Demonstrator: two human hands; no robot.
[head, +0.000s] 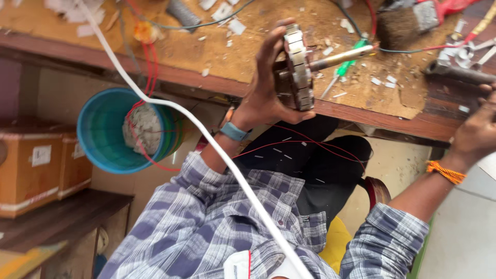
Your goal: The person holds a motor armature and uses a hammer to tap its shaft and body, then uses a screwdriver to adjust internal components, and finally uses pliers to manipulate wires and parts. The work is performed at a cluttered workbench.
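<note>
My left hand (261, 95), with a blue band at the wrist, is shut on a round metal motor core (297, 70) made of stacked grey plates. I hold it on edge just above the front of the wooden workbench (222, 57). Its steel shaft (341, 57) points right over the bench. Thin red wires (310, 142) trail from it down across my lap. My right hand (478, 129), with an orange thread at the wrist, rests at the bench's right edge. Its fingers touch a dark metal tube (457, 72), and the frame edge cuts off part of the hand.
A green-handled screwdriver (345, 66), a bristle brush (400, 26) and scattered white scraps lie on the bench. A blue bucket (103, 129) holding pale waste and red wire stands under it at left. Brown boxes (31, 165) sit on a shelf. A white cable (206, 135) crosses diagonally.
</note>
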